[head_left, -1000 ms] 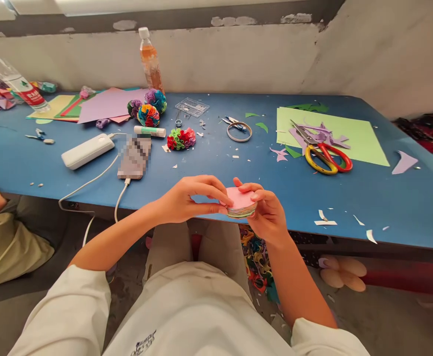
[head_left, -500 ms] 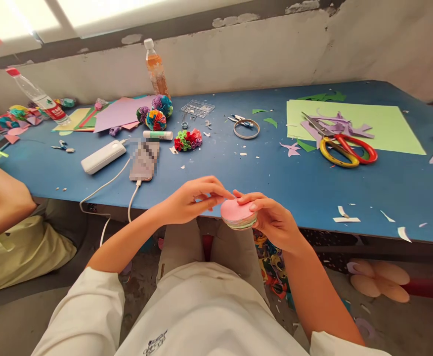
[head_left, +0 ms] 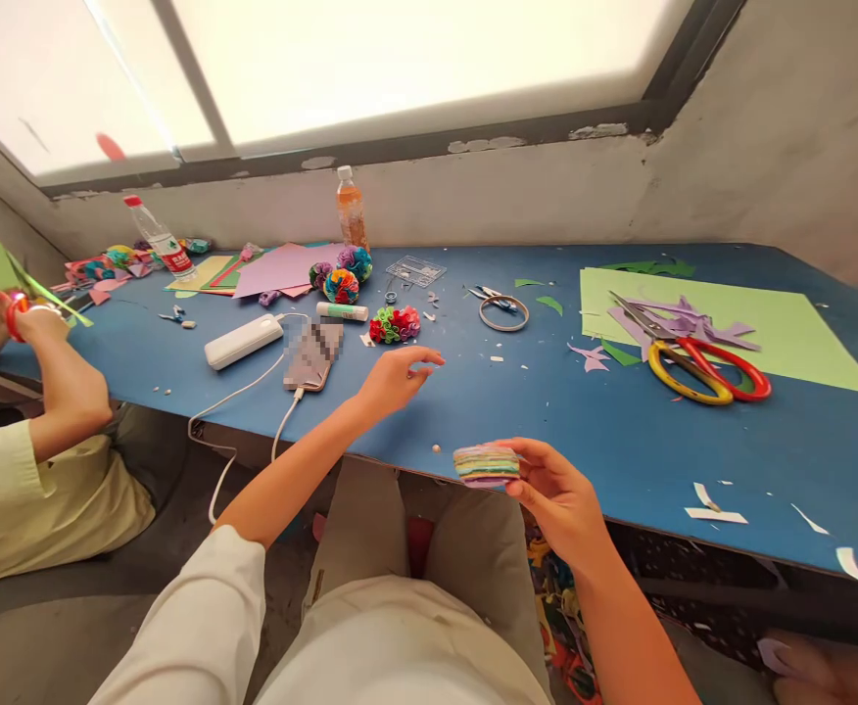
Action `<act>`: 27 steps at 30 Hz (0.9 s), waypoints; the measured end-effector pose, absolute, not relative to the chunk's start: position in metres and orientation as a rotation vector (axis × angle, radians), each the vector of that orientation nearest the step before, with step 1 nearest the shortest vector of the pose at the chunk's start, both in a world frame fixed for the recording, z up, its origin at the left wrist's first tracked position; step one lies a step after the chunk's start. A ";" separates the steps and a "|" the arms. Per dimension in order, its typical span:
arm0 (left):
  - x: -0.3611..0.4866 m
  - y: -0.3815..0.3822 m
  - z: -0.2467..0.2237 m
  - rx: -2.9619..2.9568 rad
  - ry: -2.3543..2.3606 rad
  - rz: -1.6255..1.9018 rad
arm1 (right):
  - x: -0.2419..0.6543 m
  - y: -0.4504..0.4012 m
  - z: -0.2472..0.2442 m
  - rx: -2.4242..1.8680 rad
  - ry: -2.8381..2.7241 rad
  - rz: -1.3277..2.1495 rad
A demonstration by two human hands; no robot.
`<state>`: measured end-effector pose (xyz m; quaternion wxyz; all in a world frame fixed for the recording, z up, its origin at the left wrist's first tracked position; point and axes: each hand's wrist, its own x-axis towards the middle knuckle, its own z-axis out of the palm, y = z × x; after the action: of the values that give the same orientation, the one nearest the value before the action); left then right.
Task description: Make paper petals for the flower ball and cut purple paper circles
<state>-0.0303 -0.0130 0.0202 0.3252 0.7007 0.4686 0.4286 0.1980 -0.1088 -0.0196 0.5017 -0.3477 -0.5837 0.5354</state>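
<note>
My right hand (head_left: 557, 494) grips a stack of round paper pieces (head_left: 486, 466) by its right side, just over the table's front edge. The stack is edge-on and shows layers of pink, yellow, green and purple. My left hand (head_left: 402, 377) hovers over the blue table with its fingers stretched to the right and nothing in them. Just beyond it lie a red-and-green ruffled paper flower (head_left: 395, 324) and a glue stick (head_left: 342, 311). A roll of tape (head_left: 503, 313) lies farther off, by a small pair of scissors or pliers (head_left: 489, 296).
Large scissors (head_left: 708, 370) with red and yellow handles rest on light green paper (head_left: 818, 333). A phone (head_left: 314, 357) and power bank (head_left: 244, 341) with cables lie at left. Two bottles stand at the back. A co-worker at left holds red-handled scissors (head_left: 16, 311) and green paper.
My left hand has moved away from the stack, forward over the table. My right hand has tilted the stack from face-up to edge-on. The view has tipped upward; the co-worker's hands and scissors now show.
</note>
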 end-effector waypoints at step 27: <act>-0.024 0.045 0.005 0.911 0.938 1.130 | 0.350 0.062 0.033 -2.294 -1.599 -0.128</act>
<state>-0.0242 0.0451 0.0046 0.6494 0.4008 0.4129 0.4972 0.3503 0.0623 0.0333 0.1705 -0.8075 -0.5628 -0.0452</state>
